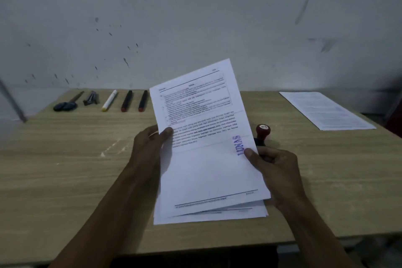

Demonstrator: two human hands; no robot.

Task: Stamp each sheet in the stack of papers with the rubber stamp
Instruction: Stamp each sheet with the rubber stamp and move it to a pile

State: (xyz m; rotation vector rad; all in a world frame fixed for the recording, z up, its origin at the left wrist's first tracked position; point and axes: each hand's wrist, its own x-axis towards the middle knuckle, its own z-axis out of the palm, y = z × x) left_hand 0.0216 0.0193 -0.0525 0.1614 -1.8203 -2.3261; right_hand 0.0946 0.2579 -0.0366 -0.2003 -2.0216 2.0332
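White printed sheet [208, 137], stamped "LUNAS" in purple, is held raised at frame centre, long axis tilted toward upper right. Left hand [150, 146] pinches its left edge; right hand [272, 165] pinches its right edge by the stamp mark. Remaining stack [208, 216] lies beneath, near the table's [65, 169] front edge. Rubber stamp [262, 134] stands upright just right of the sheet. Separate paper [326, 110] lies at upper right.

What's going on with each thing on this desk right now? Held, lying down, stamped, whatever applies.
Top sheet: lifted, tilted, stamped LUNAS, pinched by both hands.
Left hand: pinches the sheet's left edge.
Right hand: pinches the sheet's right edge.
Stack of papers: lying flat under the lifted sheet.
Rubber stamp: standing upright on the table, unheld.
Separate sheet: lying flat, far right.
Scissors: closed, lying flat.
Pens: capped, lying flat.
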